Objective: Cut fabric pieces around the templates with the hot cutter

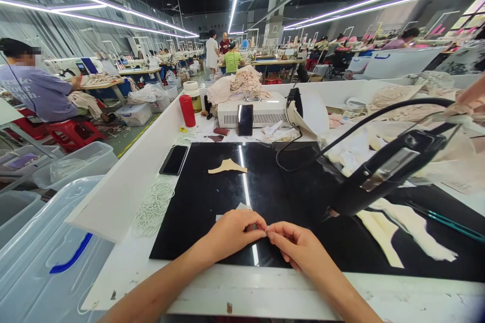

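Observation:
My left hand (237, 234) and my right hand (299, 245) meet fingertip to fingertip over the near part of a glossy black mat (197, 202). Both are closed in a pinch; whatever lies between the fingertips is too small to make out. A small whitish translucent piece (243, 207) shows behind my left hand, partly covered by it. Farther back on the mat lies a cream cut piece (227, 165). Right of my right hand, a black handheld tool (382, 176) hangs tilted, its narrow tip pointing down to the left.
Cream fabric pieces (381, 237) and a teal slender tool (447, 219) lie right. At left are a phone (174, 160) and pale elastic loops (154, 207). A white machine (227, 116), red cup (187, 111) and upright phone (245, 120) stand behind. A seated person (41, 86) works left.

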`<state>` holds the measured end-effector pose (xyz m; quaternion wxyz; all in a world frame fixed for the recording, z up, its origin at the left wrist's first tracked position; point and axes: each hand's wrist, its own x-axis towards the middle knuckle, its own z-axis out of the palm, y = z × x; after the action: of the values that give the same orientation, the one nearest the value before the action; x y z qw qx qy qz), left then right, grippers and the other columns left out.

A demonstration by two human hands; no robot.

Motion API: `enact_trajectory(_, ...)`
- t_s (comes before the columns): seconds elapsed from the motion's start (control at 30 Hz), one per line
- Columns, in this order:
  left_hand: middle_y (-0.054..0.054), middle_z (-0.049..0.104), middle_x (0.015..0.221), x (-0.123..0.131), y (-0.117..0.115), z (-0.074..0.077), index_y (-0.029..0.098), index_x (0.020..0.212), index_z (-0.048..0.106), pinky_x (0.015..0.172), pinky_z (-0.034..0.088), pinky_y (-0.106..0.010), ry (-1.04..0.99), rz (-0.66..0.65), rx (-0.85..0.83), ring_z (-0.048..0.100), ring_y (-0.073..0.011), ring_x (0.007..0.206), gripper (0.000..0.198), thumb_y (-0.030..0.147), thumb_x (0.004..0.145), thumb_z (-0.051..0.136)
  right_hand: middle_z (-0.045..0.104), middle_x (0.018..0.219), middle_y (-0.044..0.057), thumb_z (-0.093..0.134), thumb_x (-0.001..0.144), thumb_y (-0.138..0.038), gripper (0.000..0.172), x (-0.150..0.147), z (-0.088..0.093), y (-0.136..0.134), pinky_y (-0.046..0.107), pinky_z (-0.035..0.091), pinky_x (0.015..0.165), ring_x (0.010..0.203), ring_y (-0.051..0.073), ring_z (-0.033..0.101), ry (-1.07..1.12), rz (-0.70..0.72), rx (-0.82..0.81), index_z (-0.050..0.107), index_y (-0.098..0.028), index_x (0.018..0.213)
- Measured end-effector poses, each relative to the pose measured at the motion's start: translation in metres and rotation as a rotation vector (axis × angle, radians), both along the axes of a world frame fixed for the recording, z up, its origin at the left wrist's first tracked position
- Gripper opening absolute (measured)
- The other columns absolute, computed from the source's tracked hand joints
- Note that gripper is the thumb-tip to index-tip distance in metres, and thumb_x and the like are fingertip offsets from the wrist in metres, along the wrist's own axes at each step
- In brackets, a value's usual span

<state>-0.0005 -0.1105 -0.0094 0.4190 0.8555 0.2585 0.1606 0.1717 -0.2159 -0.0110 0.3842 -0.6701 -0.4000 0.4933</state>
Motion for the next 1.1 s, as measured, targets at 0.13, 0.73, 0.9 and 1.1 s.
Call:
enact_trajectory(0.13, 0.006, 0.070, 0.083, 0.000, -0.001, 0.000, 0.027, 0.092, 0.076, 0.069, 0.041, -0.020, 0.001, 0.006, -0.008, 0.058, -0.0098, 0.072, 0.006, 0.026, 0.089, 0.071, 0.047, 0.049, -0.006, 0.065, 0.073, -0.062, 0.047, -0.001, -0.002, 0.000, 0.022, 0.027, 0.040, 0.039, 0.008, 0.036, -0.022, 0.002, 0.003, 0.072, -0.017, 0.086)
enact_trajectory(0.73, 0.004, 0.076, 0.084, -0.001, 0.001, 0.002, 0.026, 0.101, 0.080, 0.066, 0.045, -0.020, -0.001, -0.006, -0.064, 0.066, -0.0122, 0.074, 0.023, 0.021, 0.092, 0.058, 0.046, 0.048, -0.006, 0.063, 0.076, -0.063, 0.045, 0.000, -0.010, -0.001, 0.023, 0.024, 0.039, 0.037, 0.008, 0.034, -0.025, -0.014, 0.014, 0.069, -0.018, 0.084)
enact_trajectory(0.9, 0.005, 0.076, 0.083, -0.002, 0.002, -0.001, 0.025, 0.099, 0.079, 0.065, 0.045, -0.020, -0.005, -0.015, -0.036, 0.066, -0.0117, 0.073, 0.022, 0.022, 0.093, 0.058, 0.046, 0.047, -0.006, 0.062, 0.076, -0.061, 0.045, -0.001, -0.008, 0.000, 0.023, 0.025, 0.040, 0.037, 0.008, 0.036, -0.045, -0.014, 0.011, 0.070, -0.018, 0.086)
enact_trajectory(1.1, 0.004, 0.077, 0.099, -0.002, 0.001, 0.000, 0.027, 0.104, 0.078, 0.081, 0.050, -0.022, -0.033, -0.076, 0.036, 0.070, -0.0137, 0.090, 0.025, 0.016, 0.094, 0.057, 0.051, 0.053, -0.005, 0.059, 0.078, -0.059, 0.043, 0.003, -0.008, -0.007, 0.024, 0.029, 0.040, 0.037, 0.010, 0.040, -0.091, -0.016, 0.035, 0.070, -0.019, 0.090)
